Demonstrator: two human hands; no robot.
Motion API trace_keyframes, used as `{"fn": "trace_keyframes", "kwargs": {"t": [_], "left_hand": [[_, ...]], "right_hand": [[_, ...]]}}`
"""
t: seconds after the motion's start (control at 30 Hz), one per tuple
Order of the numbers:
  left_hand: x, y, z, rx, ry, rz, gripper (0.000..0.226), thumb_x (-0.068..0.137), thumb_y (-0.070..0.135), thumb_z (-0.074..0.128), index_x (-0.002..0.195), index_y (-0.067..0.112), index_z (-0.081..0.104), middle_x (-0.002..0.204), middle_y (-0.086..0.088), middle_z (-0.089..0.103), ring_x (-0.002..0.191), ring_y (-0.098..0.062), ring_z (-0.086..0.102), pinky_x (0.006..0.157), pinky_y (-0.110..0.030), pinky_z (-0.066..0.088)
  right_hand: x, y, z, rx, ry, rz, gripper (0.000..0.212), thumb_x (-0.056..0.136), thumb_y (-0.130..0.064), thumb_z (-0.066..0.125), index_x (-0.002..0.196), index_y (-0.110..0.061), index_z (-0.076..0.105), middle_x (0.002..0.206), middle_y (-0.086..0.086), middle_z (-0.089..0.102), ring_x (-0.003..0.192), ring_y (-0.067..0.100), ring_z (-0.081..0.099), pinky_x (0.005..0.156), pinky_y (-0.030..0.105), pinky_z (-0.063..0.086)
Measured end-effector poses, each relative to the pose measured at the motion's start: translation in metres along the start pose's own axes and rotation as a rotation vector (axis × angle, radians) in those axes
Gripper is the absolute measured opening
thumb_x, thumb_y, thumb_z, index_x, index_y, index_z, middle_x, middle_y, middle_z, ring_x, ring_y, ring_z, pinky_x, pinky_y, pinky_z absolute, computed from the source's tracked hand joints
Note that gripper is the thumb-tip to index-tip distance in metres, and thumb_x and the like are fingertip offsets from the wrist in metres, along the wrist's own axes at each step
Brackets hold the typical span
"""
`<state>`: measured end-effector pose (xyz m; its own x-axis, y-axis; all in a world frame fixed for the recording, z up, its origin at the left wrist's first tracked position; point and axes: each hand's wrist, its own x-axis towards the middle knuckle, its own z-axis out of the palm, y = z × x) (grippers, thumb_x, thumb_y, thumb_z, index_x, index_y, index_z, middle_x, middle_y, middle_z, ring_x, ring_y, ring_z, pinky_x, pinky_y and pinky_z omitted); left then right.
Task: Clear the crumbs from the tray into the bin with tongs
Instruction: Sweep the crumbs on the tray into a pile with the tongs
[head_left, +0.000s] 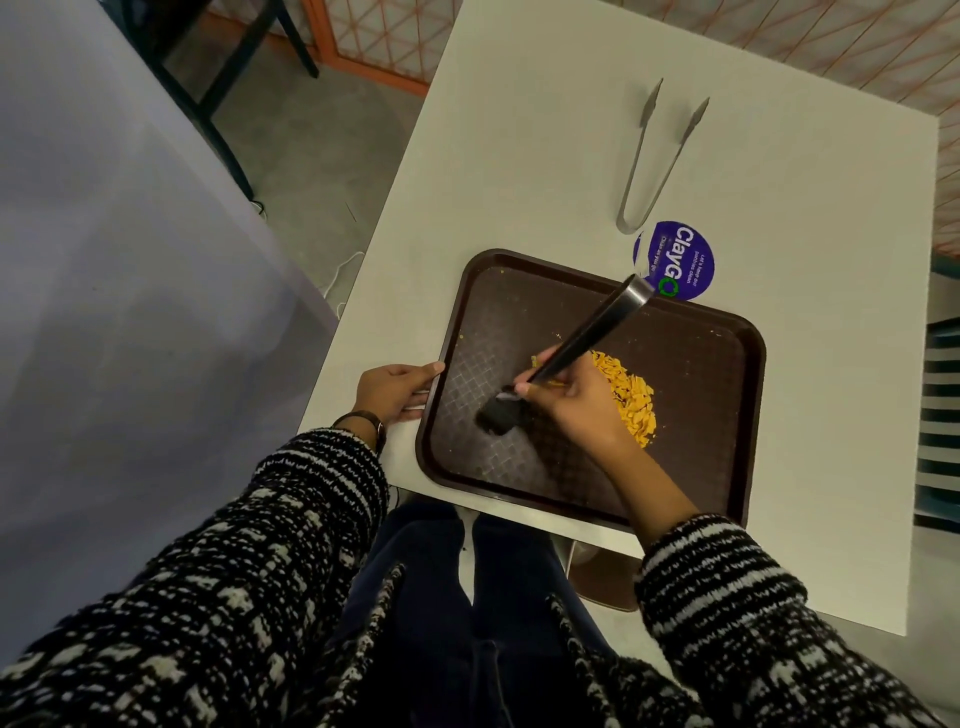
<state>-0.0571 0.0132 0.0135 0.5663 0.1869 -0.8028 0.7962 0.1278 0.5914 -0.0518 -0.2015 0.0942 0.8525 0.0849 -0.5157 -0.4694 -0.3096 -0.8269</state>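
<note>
A dark brown tray (691, 364) lies on the white table (519, 156), overhanging its near edge. A heap of yellow crumbs (631, 397) sits near the tray's middle right, with a few specks scattered elsewhere. My right hand (569, 402) grips black tongs (582, 343) by the middle; their black tips rest closed on the tray's left half, away from the heap. My left hand (397, 389) holds the tray's left rim, thumb over the edge. No bin is in view.
A second pair of silver tongs (657, 156) lies spread on the table beyond the tray. A round purple sticker (680, 260) is on the table by the tray's far edge. A grey-covered table (104, 260) stands to the left, across a strip of floor.
</note>
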Motion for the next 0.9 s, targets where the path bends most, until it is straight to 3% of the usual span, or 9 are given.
{"fn": "trace_keyframes", "kwargs": {"t": [0.17,0.27,0.4,0.53,0.67,0.77,0.9], "left_hand": [[0.000,0.000,0.001,-0.017,-0.013,-0.001,0.034,0.074,0.034,0.078,0.096,0.009,0.069,0.089,-0.005,0.073,0.072,-0.013,0.069,0.061,-0.025,0.058],[0.001,-0.001,0.001,-0.014,-0.007,-0.003,0.032,0.072,0.035,0.079,0.092,0.011,0.069,0.084,-0.002,0.073,0.064,-0.007,0.069,0.060,-0.024,0.058],[0.003,-0.003,-0.001,-0.007,-0.004,0.001,0.035,0.071,0.036,0.079,0.094,0.011,0.070,0.085,-0.003,0.074,0.071,-0.012,0.071,0.065,-0.027,0.059],[0.002,-0.003,-0.001,-0.015,-0.018,0.002,0.030,0.072,0.035,0.079,0.089,0.013,0.069,0.089,-0.005,0.074,0.080,-0.017,0.072,0.073,-0.032,0.059],[0.001,-0.002,-0.001,-0.017,-0.020,0.001,0.032,0.072,0.035,0.079,0.092,0.012,0.069,0.089,-0.006,0.074,0.081,-0.017,0.072,0.071,-0.030,0.060],[0.000,0.000,0.000,-0.022,-0.016,-0.001,0.028,0.072,0.034,0.079,0.089,0.013,0.068,0.088,-0.006,0.074,0.077,-0.014,0.071,0.066,-0.026,0.059],[0.000,0.000,0.000,-0.012,-0.009,-0.001,0.027,0.073,0.034,0.079,0.088,0.014,0.068,0.089,-0.005,0.074,0.078,-0.014,0.071,0.069,-0.029,0.059]], "right_hand": [[-0.018,0.016,0.036,-0.040,-0.164,0.054,0.037,0.079,-0.001,0.072,0.104,-0.013,0.048,0.088,-0.001,0.066,0.089,0.016,0.068,0.081,0.025,0.055],[-0.015,0.021,0.048,0.009,-0.154,0.057,0.038,0.079,0.000,0.072,0.096,-0.022,0.046,0.084,-0.003,0.066,0.088,0.019,0.068,0.084,0.028,0.055],[-0.012,0.025,0.048,0.008,-0.115,0.067,0.039,0.078,0.000,0.072,0.103,-0.013,0.046,0.084,-0.001,0.065,0.085,0.015,0.067,0.079,0.022,0.055],[-0.012,0.032,0.027,0.016,-0.035,0.076,0.041,0.077,0.001,0.073,0.105,-0.012,0.047,0.093,0.007,0.068,0.086,0.014,0.068,0.074,0.020,0.053],[-0.013,0.029,-0.014,0.023,0.179,0.039,0.038,0.078,0.001,0.073,0.104,-0.011,0.047,0.089,-0.001,0.066,0.074,-0.010,0.064,0.072,0.012,0.054],[-0.014,0.030,-0.036,0.116,0.312,-0.028,0.034,0.078,0.005,0.070,0.097,-0.014,0.049,0.087,0.001,0.067,0.079,-0.004,0.068,0.080,0.021,0.056],[-0.028,0.036,-0.013,0.074,0.057,0.010,0.037,0.077,0.002,0.071,0.107,-0.004,0.051,0.097,0.007,0.071,0.093,0.011,0.069,0.085,0.027,0.055]]}}
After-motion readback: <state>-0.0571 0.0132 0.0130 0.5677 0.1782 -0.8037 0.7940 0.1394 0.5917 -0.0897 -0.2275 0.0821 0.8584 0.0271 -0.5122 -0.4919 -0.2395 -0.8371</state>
